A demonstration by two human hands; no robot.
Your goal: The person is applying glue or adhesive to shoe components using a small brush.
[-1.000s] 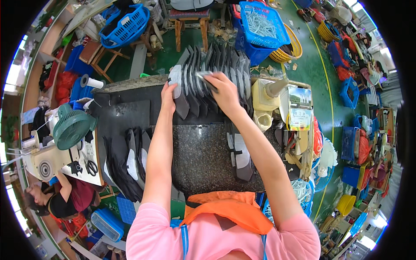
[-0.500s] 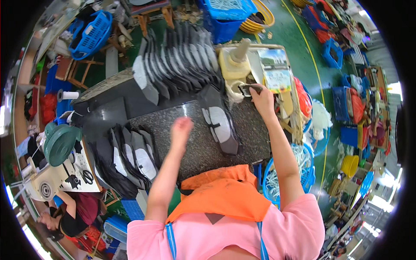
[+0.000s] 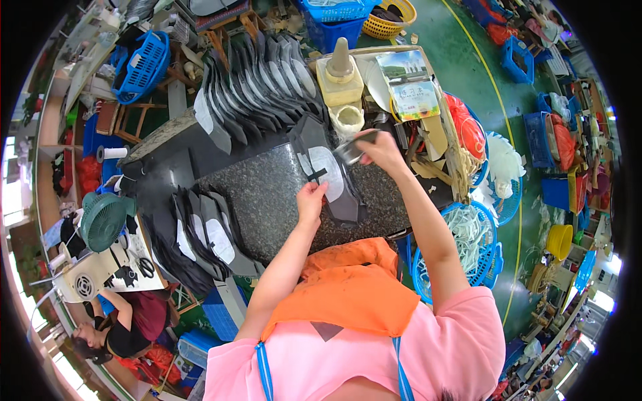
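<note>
Where idle before, left hand (image 3: 311, 198) on black piece (image 3: 332, 175)

Left hand (image 3: 311, 198) on dark cut piece (image 3: 331, 177), right hand (image 3: 380, 146) holding small tin (image 3: 352, 151)

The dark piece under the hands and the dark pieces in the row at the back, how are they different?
The dark piece under the hands lies alone and flat on the speckled stone slab; the row at the back is many pieces fanned out, overlapping. The left hand touches the single piece, while no hand touches the row. The right hand holds a small metal tool above it. Both show dark material with pale patches.
</note>
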